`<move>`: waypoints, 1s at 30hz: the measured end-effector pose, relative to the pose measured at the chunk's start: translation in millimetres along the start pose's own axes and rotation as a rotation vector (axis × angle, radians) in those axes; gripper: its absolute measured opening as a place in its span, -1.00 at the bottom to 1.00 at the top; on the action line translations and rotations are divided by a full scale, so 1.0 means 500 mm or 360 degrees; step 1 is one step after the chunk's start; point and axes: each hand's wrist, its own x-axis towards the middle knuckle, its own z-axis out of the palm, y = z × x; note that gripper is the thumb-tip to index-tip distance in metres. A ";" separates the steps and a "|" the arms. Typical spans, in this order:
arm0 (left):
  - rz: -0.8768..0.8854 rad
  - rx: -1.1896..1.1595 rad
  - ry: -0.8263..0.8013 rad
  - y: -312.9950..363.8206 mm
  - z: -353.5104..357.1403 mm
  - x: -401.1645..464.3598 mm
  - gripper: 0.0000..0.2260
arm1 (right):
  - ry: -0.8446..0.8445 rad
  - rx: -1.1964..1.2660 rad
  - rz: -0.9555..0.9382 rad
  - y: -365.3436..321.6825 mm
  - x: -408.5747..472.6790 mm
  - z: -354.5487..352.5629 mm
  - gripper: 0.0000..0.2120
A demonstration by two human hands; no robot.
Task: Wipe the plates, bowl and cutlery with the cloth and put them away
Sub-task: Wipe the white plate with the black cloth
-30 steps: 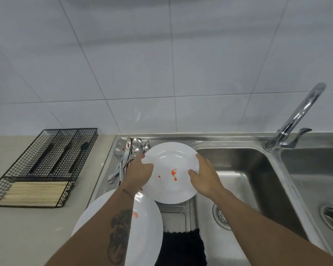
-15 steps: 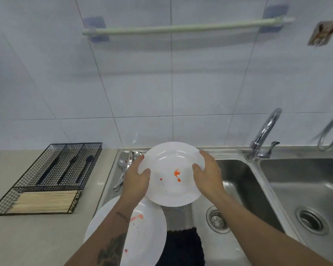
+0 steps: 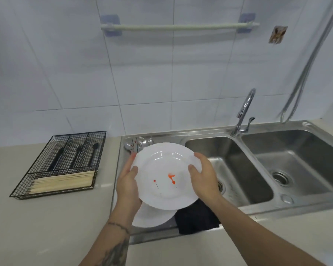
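Note:
I hold a white plate [image 3: 161, 166] with red sauce spots above the sink's drainboard. My left hand [image 3: 127, 184] grips its left rim, thumb on top. My right hand [image 3: 203, 176] grips its right rim the same way. Under it lies a second white plate [image 3: 152, 217], mostly hidden. A black cloth [image 3: 196, 219] lies on the sink's front edge, just right of that plate. Several steel spoons [image 3: 136, 144] with red specks lie on the drainboard behind the held plate, partly hidden.
A black wire cutlery tray [image 3: 65, 162] with dark utensils and wooden chopsticks stands on the beige counter at left. The steel double sink [image 3: 277, 166] fills the right, its tap [image 3: 244, 112] at the back. A towel rail [image 3: 177, 26] hangs on the tiled wall.
Both hands have lifted the stained plate off the drainboard and brought it nearer, over the lower plate. The camera has tilted back, so more wall and sink show.

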 end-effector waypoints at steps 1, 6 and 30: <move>0.0006 0.0025 0.0007 0.002 -0.007 -0.011 -0.61 | -0.0023 -0.0001 0.0003 -0.001 -0.012 -0.003 -0.61; 0.0012 0.0040 0.0039 0.005 -0.040 -0.036 -0.64 | -0.0164 0.0016 0.0044 -0.011 -0.052 -0.032 -0.64; 0.0191 0.0268 0.0303 -0.029 -0.066 0.008 -0.63 | -0.0531 -0.1654 0.0008 0.190 -0.118 0.045 -0.36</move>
